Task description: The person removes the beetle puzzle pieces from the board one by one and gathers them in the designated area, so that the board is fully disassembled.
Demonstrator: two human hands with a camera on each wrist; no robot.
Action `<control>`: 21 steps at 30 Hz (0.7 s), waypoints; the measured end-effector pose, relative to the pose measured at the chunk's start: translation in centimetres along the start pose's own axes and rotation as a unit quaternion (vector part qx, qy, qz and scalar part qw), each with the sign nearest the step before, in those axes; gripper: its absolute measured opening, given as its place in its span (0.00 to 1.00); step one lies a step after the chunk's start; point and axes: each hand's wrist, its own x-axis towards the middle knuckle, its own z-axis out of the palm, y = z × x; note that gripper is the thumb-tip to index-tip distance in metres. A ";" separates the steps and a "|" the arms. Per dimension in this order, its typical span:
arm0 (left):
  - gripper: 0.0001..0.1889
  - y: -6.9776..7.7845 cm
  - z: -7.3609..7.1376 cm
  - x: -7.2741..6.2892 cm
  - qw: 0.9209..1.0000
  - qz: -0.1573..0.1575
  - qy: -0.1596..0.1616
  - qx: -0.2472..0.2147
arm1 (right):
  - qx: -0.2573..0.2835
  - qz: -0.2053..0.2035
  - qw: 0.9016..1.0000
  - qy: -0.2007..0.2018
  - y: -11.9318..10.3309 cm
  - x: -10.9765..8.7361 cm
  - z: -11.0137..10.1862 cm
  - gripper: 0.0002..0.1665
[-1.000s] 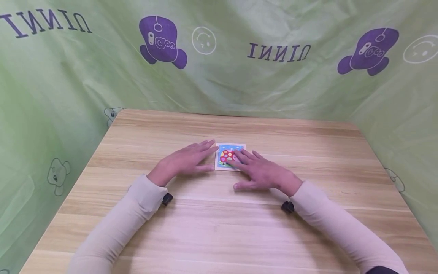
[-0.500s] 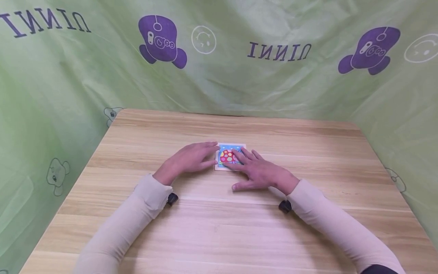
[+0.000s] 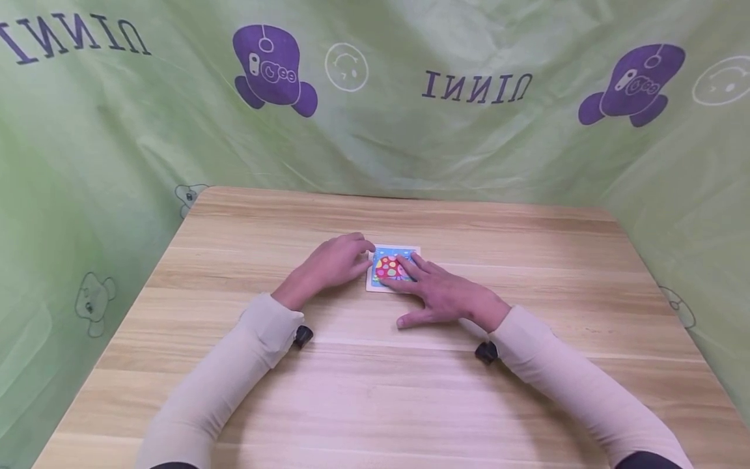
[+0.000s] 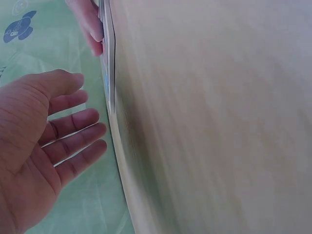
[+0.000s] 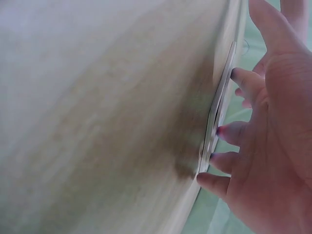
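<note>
A small square board (image 3: pixel 387 268) with a pale border lies flat on the table; it bears a red spotted ladybug on blue. My right hand (image 3: pixel 450 294) reaches over its right half with fingers spread, hiding part of the picture. In the right wrist view, the fingertips (image 5: pixel 235 74) rest against the face of the thin board (image 5: pixel 210 126). At the board's left edge is my left hand (image 3: pixel 333 264), fingers loosely bent and palm facing inward. The left wrist view shows nothing between that hand's thumb and fingers (image 4: pixel 80 146).
The wood-grain table (image 3: pixel 363 391) extends on all sides of the board. Behind and beside it hangs a green printed cloth (image 3: pixel 381 143). Small black devices sit under both wrists, at the left cuff (image 3: pixel 303 336) and the right cuff (image 3: pixel 486 352).
My left hand has shifted slightly right, and its fingers have bent more at the board's left edge. The right hand stays nearly in place over the board.
</note>
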 end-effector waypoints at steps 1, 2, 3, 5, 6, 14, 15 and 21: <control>0.18 0.0 0.0 0.1 1.000 -0.003 0.001 -0.001 | 0.002 -0.001 1.000 0.000 0.0 0.0 0.0 0.52; 0.18 0.0 0.0 0.2 1.000 -0.004 0.002 -0.002 | 0.004 -0.002 1.000 -0.001 0.0 0.1 0.0 0.52; 0.18 0.0 0.1 0.3 1.000 -0.005 0.003 -0.002 | 0.008 -0.003 1.000 -0.002 0.0 0.1 0.0 0.52; 0.19 -0.1 0.2 0.5 1.000 -0.008 0.001 -0.001 | 0.017 -0.004 1.000 -0.001 0.0 0.2 -0.1 0.52; 0.19 -0.1 0.2 0.6 1.000 -0.011 -0.002 0.000 | 0.021 -0.004 1.000 -0.002 0.0 0.3 -0.1 0.52; 0.24 -0.2 0.4 1.2 0.999 -0.028 -0.036 -0.011 | 0.033 0.004 0.999 -0.008 -0.2 0.7 0.0 0.55; 0.24 -0.1 0.3 1.2 0.999 -0.029 -0.038 -0.010 | 0.033 0.003 0.999 -0.009 -0.2 0.7 0.0 0.55; 0.25 -0.1 0.4 1.6 0.999 -0.022 -0.048 0.001 | 0.027 0.007 0.999 -0.015 -0.2 0.9 0.2 0.57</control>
